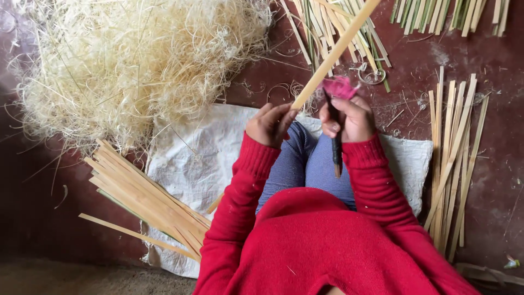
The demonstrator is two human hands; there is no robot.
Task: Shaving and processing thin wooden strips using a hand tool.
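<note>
My left hand (pixel 269 124) grips a long pale bamboo strip (pixel 338 49) that slants up and to the right out of the top of the view. My right hand (pixel 349 117) is closed around a dark-handled knife (pixel 336 150), its handle pointing down toward my lap. A pink cloth wrap (pixel 338 87) covers the finger at the top of that hand, right beside the strip. Both hands are held close together above my knees, with red sleeves and blue striped trousers below them.
A big heap of pale bamboo shavings (pixel 125 60) fills the upper left. Bundles of cut strips lie at lower left (pixel 147 196), at right (pixel 453 158) and along the top (pixel 338 22). A white woven sack (pixel 202 158) covers the dark red floor under me.
</note>
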